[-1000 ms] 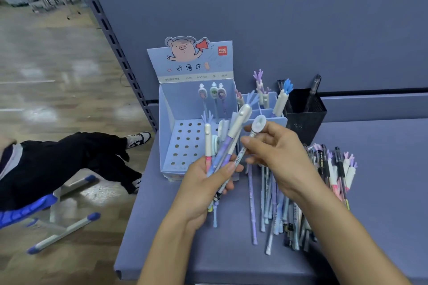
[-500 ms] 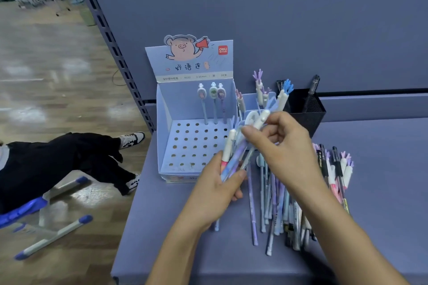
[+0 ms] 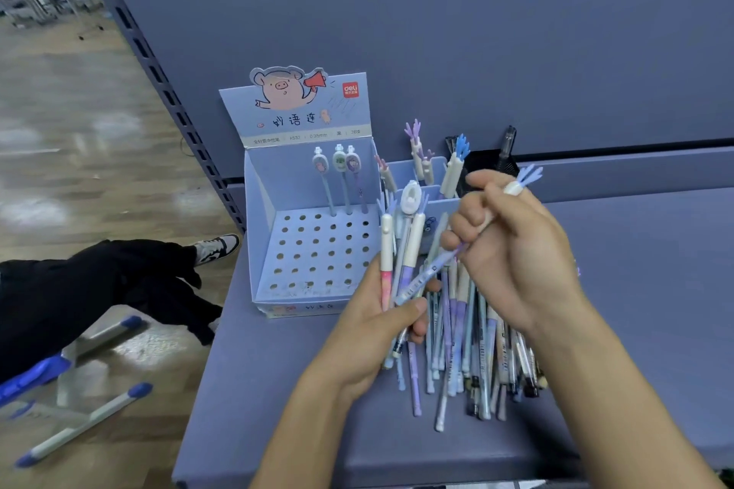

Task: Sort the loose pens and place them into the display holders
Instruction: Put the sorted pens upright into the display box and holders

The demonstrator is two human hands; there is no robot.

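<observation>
Pens (image 3: 456, 349) lie heaped on the counter (image 3: 258, 409) beside the holder (image 3: 262, 210). Fingers of the left hand (image 3: 369, 337) grip a fanned bundle (image 3: 413, 246), tops up. Those of the right hand (image 3: 516, 262) curl round one antler-topped pen (image 3: 514, 187).

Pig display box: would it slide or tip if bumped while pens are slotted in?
The box looks like thin card holding only three pens, so probably light and easy to slide. Its tall header may make it tip backward, though the panel behind it likely stops that.
</observation>
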